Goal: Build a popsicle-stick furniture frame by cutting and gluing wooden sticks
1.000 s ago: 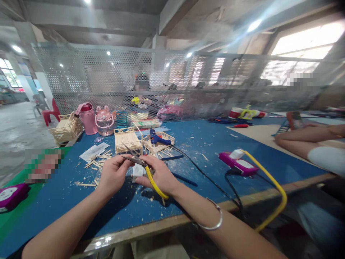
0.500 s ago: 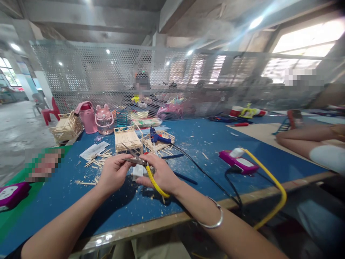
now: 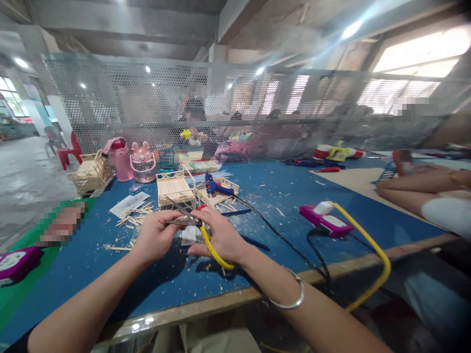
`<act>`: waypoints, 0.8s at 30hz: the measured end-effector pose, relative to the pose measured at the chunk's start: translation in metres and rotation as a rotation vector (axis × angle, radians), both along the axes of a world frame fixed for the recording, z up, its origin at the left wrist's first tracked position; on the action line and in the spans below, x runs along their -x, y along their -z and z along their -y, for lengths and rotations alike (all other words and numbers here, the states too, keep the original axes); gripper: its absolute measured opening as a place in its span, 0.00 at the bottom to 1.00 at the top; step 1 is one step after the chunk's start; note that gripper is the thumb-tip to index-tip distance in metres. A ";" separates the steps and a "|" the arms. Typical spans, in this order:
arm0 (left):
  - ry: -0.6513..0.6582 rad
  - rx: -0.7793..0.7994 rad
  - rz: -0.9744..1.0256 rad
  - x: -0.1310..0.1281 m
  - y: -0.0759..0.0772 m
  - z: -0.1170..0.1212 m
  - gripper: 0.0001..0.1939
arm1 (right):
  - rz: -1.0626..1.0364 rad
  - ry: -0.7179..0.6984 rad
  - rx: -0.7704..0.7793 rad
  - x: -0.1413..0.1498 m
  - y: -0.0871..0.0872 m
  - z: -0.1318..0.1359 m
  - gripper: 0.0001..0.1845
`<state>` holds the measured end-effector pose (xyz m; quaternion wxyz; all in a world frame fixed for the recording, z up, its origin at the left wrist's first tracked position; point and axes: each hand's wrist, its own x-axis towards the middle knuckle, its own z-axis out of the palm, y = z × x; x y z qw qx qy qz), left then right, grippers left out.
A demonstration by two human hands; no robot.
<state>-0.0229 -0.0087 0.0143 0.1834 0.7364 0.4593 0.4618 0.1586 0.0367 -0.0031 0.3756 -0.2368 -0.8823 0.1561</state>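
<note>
My right hand [image 3: 221, 238] is closed around yellow-handled scissors [image 3: 191, 223], whose dark blades stand apart and point left. My left hand [image 3: 154, 235] is pinched at the blade tips, holding something too small to make out, likely a thin wooden stick. Both hands hover just above the blue table [image 3: 257, 196], near its front edge. Behind them stands a small stick-built crate [image 3: 175, 189], with loose wooden sticks [image 3: 132, 215] and chips scattered to its left.
A blue glue gun [image 3: 217, 187] lies on another stick frame, its black cord running right. A magenta device [image 3: 324, 220] with a yellow cable sits to the right. Pink bottles [image 3: 130, 164] and a stick basket [image 3: 90, 174] stand at back left. Another person's arm [image 3: 423, 189] rests at far right.
Both hands have drifted slightly up and away from me with the scissors; the grip is unchanged.
</note>
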 end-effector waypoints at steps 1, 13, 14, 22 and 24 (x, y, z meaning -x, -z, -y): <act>0.005 0.008 0.004 0.000 0.000 0.000 0.12 | 0.006 -0.002 0.014 0.000 0.001 0.000 0.39; 0.034 0.010 0.002 0.001 0.000 0.000 0.13 | 0.006 -0.045 0.003 -0.001 0.002 0.000 0.40; 0.031 0.003 -0.003 0.000 -0.001 0.000 0.13 | 0.006 -0.038 -0.005 -0.001 0.001 0.000 0.39; -0.003 -0.046 0.017 -0.003 0.002 0.001 0.13 | -0.006 0.013 -0.045 0.001 0.001 0.000 0.41; 0.001 -0.036 0.034 -0.003 0.004 0.001 0.12 | -0.005 0.025 -0.047 0.001 0.002 0.000 0.41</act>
